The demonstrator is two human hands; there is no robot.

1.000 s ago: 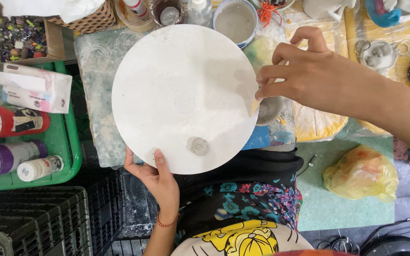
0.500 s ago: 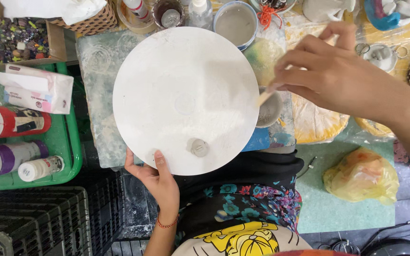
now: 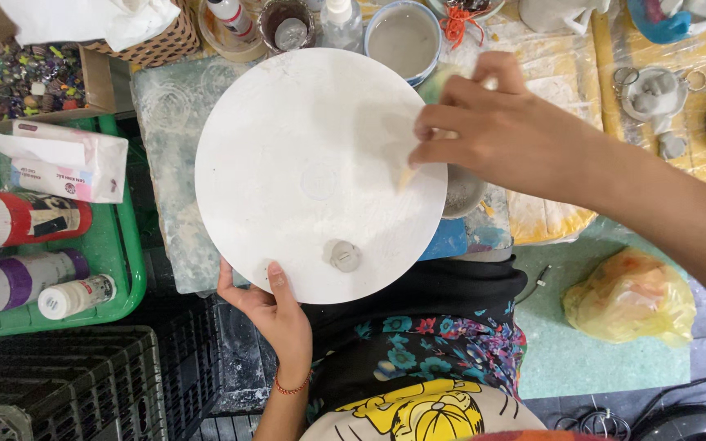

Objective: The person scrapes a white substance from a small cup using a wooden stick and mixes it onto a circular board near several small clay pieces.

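Gripping the white round disc at its 7 o'clock rim, the left hand has its thumb on top and fingers tucked underneath. The right hand comes in from 3 o'clock, fingers pinched around a small pale tool touching the disc's right side, so it's the nearer one to the working spot. A little knob sits at the disc's 6 o'clock, and a small bowl peeks out at the 3 o'clock edge on the counter.

A white rectangular soft pack with pink and blue label patches lies in the green plastic tray at left. Below it — three labelled cylindrical bottles, lying flat: red-and-black, purple-banded, white.
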